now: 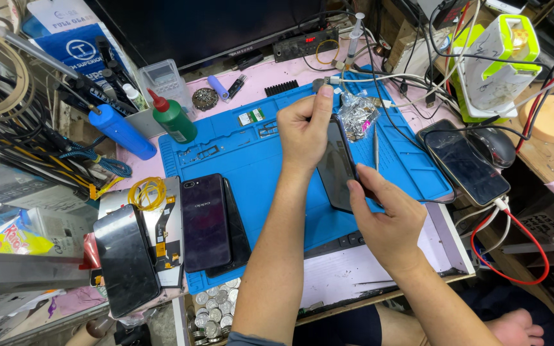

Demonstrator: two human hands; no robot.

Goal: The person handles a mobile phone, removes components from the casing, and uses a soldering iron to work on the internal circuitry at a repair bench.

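Phone (338,168) between left hand (304,131) and right hand (386,218)

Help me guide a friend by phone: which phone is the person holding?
On the blue mat, at its middle, the left hand and right hand hold a dark phone on edge. Unlike the purple phone lying flat on the mat's left, it is lifted.

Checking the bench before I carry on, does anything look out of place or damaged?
A detached phone screen panel overhangs the bench's front left edge. Loose coins lie heaped just beyond the blue mat. The dark phone in both hands shows no visible damage.
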